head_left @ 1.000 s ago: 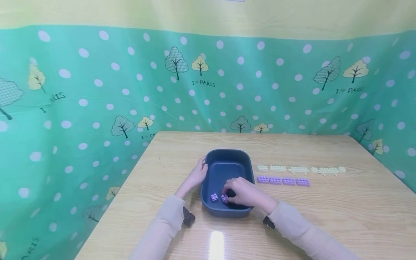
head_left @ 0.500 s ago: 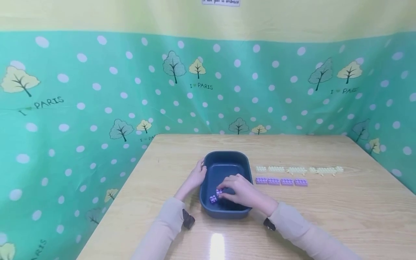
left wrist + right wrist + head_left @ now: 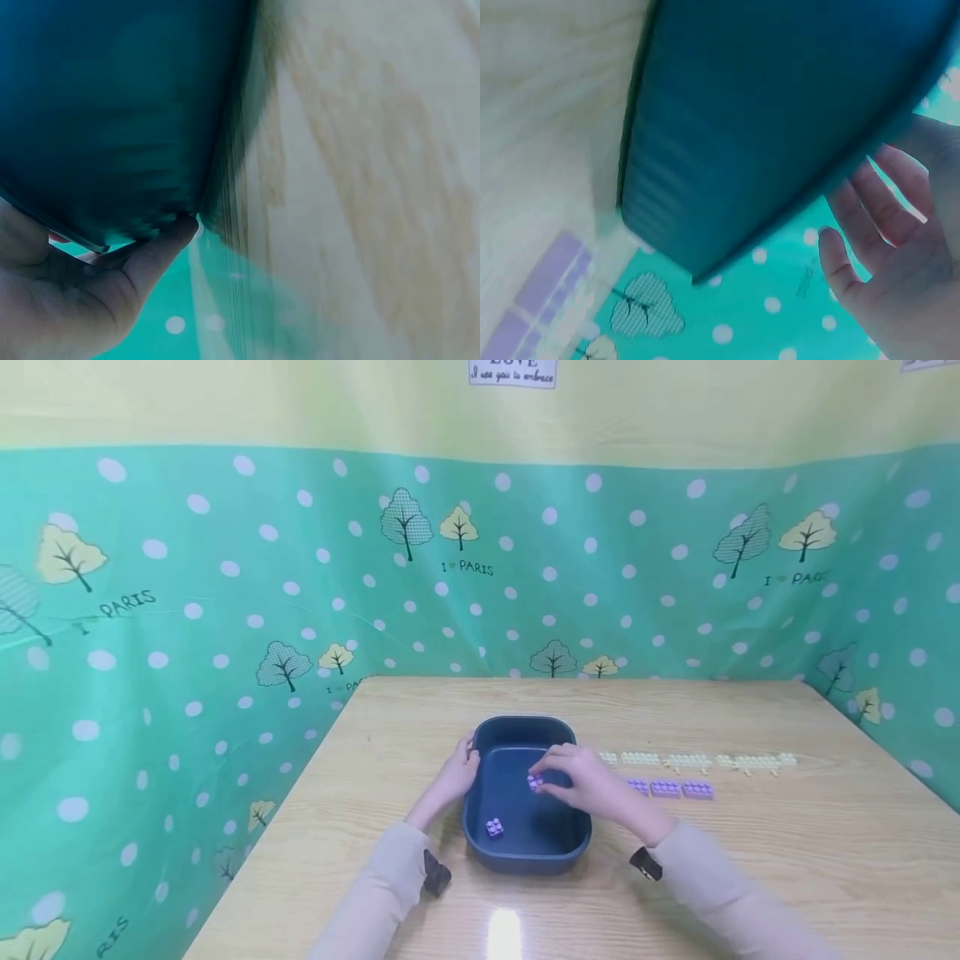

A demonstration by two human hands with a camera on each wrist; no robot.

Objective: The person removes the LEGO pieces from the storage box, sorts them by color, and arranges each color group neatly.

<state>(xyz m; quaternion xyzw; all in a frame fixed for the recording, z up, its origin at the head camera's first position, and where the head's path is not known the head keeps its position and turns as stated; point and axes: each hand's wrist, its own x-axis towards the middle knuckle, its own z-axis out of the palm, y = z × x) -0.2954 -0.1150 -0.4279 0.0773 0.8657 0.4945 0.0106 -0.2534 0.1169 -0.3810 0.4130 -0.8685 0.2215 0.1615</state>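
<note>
A dark blue rounded rectangular box (image 3: pixel 525 863) stands on the wooden table. My left hand (image 3: pixel 458 773) holds its left side near the far corner; in the left wrist view, fingers (image 3: pixel 161 251) lie against the outer wall. Over the box's right half, my right hand (image 3: pixel 583 778) pinches a small purple building brick (image 3: pixel 535 782) between thumb and fingers. Another small purple brick (image 3: pixel 494 828) lies on the box floor near the front left. The box wall hides the right fingertips and the pinched brick in the right wrist view.
Right of the box runs a row of longer purple bricks (image 3: pixel 666 788), partly covered by my right hand. Behind it lies a row of cream bricks (image 3: pixel 688 761). A green patterned curtain (image 3: pixel 480 610) hangs around the table.
My right hand has lifted the small purple brick from beside the other one and carried it away and to the right. My left hand stays at the box.
</note>
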